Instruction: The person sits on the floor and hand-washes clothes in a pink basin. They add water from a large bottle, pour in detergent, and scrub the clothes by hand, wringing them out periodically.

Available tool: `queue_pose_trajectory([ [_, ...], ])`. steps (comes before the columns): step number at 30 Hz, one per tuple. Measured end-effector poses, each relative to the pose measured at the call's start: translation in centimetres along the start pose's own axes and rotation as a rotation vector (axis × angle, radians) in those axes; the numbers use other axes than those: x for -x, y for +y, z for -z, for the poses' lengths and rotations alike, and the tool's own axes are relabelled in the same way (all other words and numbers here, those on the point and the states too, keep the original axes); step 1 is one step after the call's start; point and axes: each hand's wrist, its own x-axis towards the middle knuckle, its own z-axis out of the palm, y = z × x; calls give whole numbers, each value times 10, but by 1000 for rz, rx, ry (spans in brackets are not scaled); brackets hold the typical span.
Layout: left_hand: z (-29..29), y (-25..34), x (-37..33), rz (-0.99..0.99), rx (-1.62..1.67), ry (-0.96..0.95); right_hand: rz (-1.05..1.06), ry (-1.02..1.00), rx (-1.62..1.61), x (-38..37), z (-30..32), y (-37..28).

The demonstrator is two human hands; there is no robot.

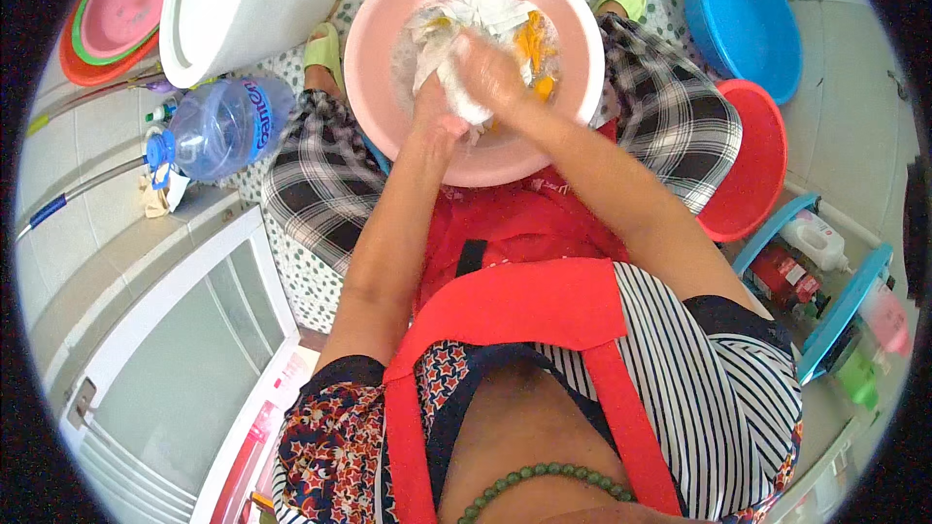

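A pink basin (379, 97) stands between my knees with soapy water and wet laundry in it. White cloth (466, 102) is bunched between my hands above the water. On its left side my left hand (439, 109) grips it, the fingers partly hidden by the fabric. My right hand (490, 73) is closed on the same cloth from the right, somewhat blurred by motion. Beside the right hand, a yellow-orange patterned piece of fabric (532, 44) lies among the suds.
To the right stand a blue basin (743, 24), a red basin (757, 165) and a blue rack (777, 233) of bottles. A large clear water bottle (228, 126), a white bin (243, 0) and nested basins (121, 5) are at the left. A white-framed door (180, 330) is at lower left.
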Motion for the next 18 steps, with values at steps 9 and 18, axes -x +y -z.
queue_pose_trajectory([
  [9, -25, 30, 26, 77, 62, -33, 263, -307, 323, 49, 4, -83],
  [18, 0, 33, -5, -149, -123, 186, 22, 42, -54, -49, -3, 27],
])
